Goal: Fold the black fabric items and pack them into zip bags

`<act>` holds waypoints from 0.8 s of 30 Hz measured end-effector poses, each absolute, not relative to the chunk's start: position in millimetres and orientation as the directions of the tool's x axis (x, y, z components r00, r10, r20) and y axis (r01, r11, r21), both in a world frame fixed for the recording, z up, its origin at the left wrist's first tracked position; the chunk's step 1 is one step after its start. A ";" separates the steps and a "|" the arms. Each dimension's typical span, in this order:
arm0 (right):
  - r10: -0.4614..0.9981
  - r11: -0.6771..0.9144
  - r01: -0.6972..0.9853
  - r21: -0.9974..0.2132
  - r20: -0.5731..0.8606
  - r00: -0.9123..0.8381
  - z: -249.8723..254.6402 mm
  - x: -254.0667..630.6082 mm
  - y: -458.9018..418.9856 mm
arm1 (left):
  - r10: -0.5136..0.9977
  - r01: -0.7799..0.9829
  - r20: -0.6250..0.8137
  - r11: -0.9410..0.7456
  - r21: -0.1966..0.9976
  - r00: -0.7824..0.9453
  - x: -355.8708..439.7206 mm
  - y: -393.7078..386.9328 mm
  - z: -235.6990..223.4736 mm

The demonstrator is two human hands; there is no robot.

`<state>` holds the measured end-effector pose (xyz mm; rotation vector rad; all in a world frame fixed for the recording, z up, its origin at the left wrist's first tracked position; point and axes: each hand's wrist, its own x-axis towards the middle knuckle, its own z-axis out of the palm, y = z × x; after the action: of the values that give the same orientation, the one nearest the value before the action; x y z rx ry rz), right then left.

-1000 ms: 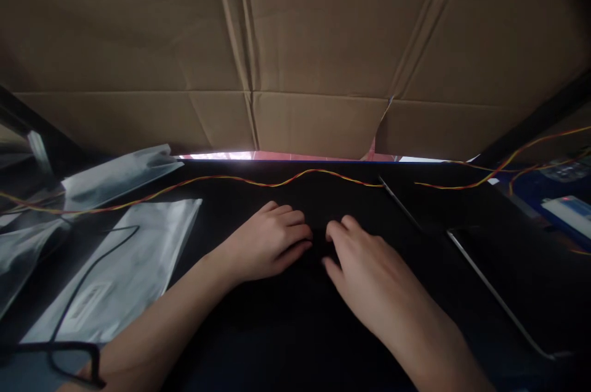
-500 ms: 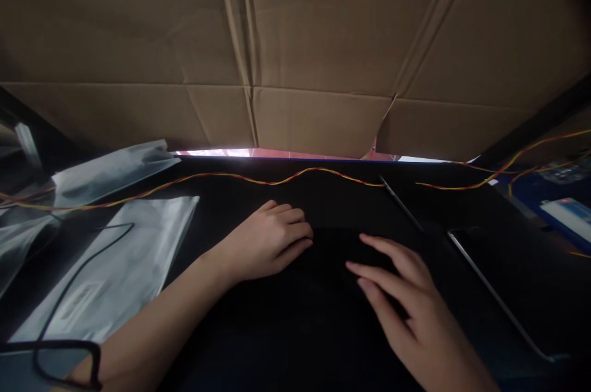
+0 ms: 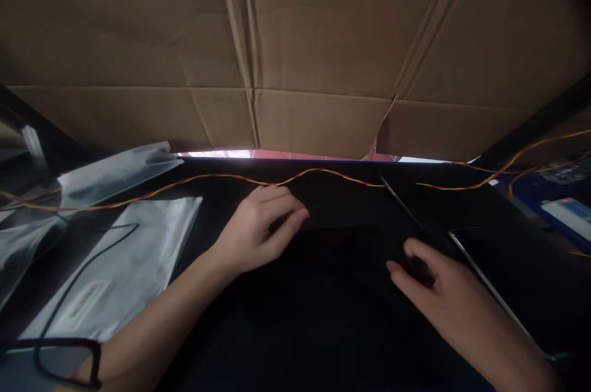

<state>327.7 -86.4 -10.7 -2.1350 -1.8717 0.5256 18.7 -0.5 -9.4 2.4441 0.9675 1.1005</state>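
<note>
Here's the left hand (image 3: 263,229), fingertips tucked out of sight, and from here nobody could say whether anything dark sits beneath them! Over to the right hand (image 3: 436,278): its rear fingers vanish behind the front one, and both arms run off at the bottom. The black surface (image 3: 300,324) swallows all detail in shadow. The label (image 3: 85,302) on the plastic bag (image 3: 138,244) is too small to read; the print on the pale packet (image 3: 570,216) is a blur. The twisted wire (image 3: 217,176) drops from sight beside a silver-edged dark slab (image 3: 401,201), while the cardboard (image 3: 318,23) is cut off overhead.
</note>
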 end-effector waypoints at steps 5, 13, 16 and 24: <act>0.979 -0.069 0.973 -0.222 0.174 0.109 16.6 319.6 -87.8 | 0.728 0.446 0.545 -0.686 0.576 0.416 19.3 -0.2 -7.8; 0.892 0.452 0.643 -0.619 0.294 -0.344 24.3 229.7 -93.4 | 0.770 0.471 0.492 -0.638 0.609 0.406 20.1 -0.5 -8.8; 0.917 0.397 0.567 -0.722 0.292 -0.271 14.4 251.9 -92.8 | 0.798 0.497 0.469 -0.603 0.624 0.380 17.6 1.5 -8.7; 0.804 0.594 0.713 -0.372 0.286 -0.521 -20.5 262.9 -94.8 | 0.781 0.503 0.400 -0.618 0.604 0.479 26.9 -6.6 -14.0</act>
<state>262.9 -94.8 -20.5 -1.2126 -2.3966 0.2897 26.9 -6.6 -14.0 2.3235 1.0710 0.9338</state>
